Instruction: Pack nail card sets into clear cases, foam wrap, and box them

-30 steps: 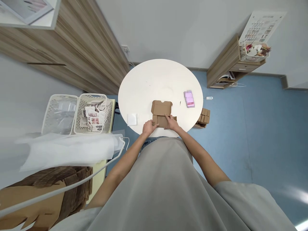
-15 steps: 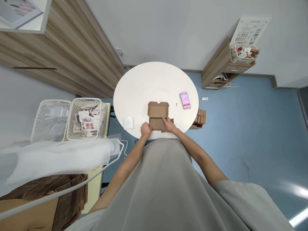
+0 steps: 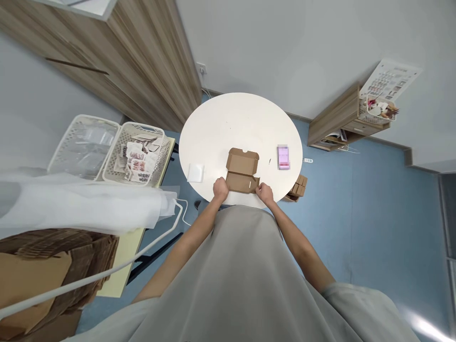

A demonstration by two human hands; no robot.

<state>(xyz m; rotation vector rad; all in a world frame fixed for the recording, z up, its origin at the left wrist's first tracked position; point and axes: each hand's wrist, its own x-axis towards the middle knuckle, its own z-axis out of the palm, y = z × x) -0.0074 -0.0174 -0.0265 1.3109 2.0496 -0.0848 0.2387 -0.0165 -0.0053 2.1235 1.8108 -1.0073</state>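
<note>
A small brown cardboard box (image 3: 242, 164) lies unfolded near the front edge of the round white table, its lid laid back away from me. My left hand (image 3: 221, 189) is closed at the box's left front corner. At the right front corner, my right hand (image 3: 264, 194) pinches the side flap. A slot shows white in the box's base. To the left lies a white square packet (image 3: 195, 173). A pink and purple blurred item (image 3: 283, 157) rests on the right, with a small dark bit between it and the box.
White baskets (image 3: 142, 126) holding packets and plastic bags stand at the left on a yellow table. Below them are a white roll (image 3: 107, 202) and stacked flat cardboard (image 3: 35, 270). Small brown boxes (image 3: 298, 186) sit below the table's right edge. A wooden cabinet (image 3: 337, 116) stands against the wall.
My right hand has moved from inside the box's base to its right front corner and closed on the flap. My left hand stays at the left corner. The camera view has shifted and tilted.
</note>
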